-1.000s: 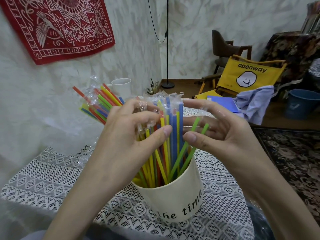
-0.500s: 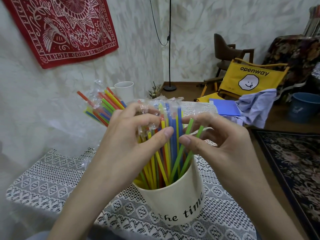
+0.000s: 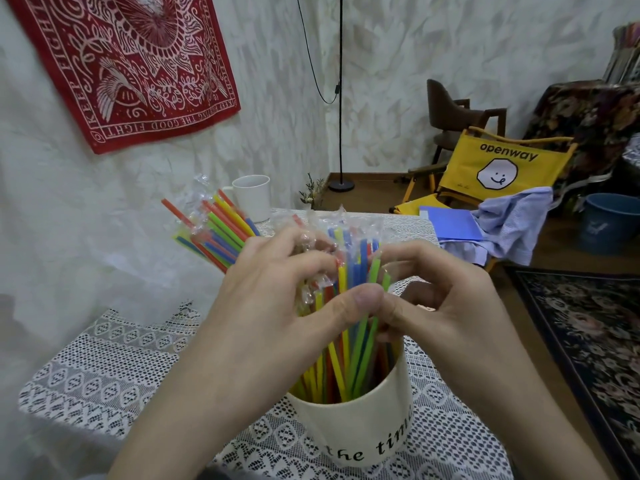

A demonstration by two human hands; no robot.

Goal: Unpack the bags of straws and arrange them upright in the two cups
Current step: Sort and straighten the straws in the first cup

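Both grips were narrow: the left hand (image 3: 277, 306) and right hand (image 3: 446, 306) pinched the straws (image 3: 349, 327) together, apparently to stand them upright in the lettered cup (image 3: 356, 427) on the counter (image 3: 114, 368). More wrapped straws (image 3: 214, 230) leaned beside the white cup (image 3: 252, 197) behind.

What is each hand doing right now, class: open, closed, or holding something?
Left hand: closed, gripping the wrapped straws standing in the cup.
Right hand: closed, pinching the same straws.
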